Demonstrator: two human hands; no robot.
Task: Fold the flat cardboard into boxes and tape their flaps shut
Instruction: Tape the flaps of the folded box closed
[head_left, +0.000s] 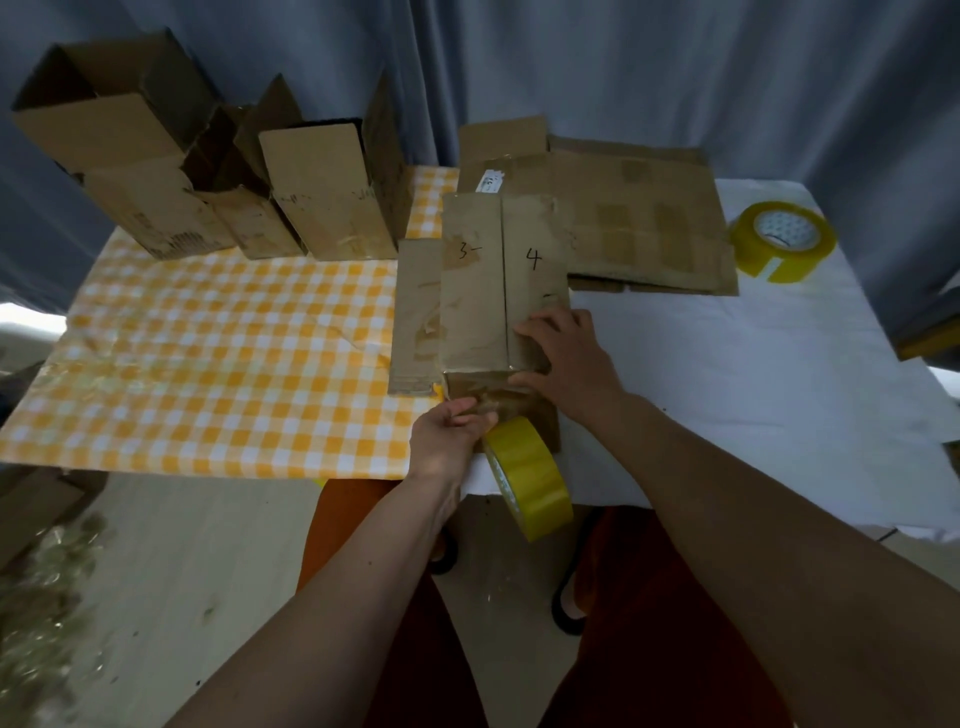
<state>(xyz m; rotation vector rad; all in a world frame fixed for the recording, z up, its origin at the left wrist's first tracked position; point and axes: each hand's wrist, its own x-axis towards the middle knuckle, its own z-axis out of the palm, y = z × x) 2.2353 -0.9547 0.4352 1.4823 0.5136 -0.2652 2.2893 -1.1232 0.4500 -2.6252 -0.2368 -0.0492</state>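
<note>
Right, here we are at the near edge of the bench (779, 364), and the box (498, 291) lies on its side with the two top flaps meeting along a seam, a "3" scrawled on one and a "4" on the other. The right hand (563, 364) lies spread over the near corner, fingers pressing the flaps down and the thumb hooked round the end face. The left hand (449, 434) is curled at that end face, pinching what looks like the free end of the tape against the cardboard, and the yellow tape roll (530, 480) hangs just below it, off the bench edge.

Now the risks, as I judge them. That roll looks unsupported apart from the strip; if the pinch slips, its weight could peel the tape off or drop the roll to the floor. If the strip goes on skewed it will miss the seam and leave a flap loose. If the right hand eases off early, the flaps may spring up and the tape will bridge a gap or wrinkle. The box sits close to the bench edge, so a hard pull toward the body could drag it off.

Behind stand three folded boxes (208, 171), open at the top, flat cardboard (639, 218) waits at the back right, and a spare tape roll (782, 239) beside it.
</note>
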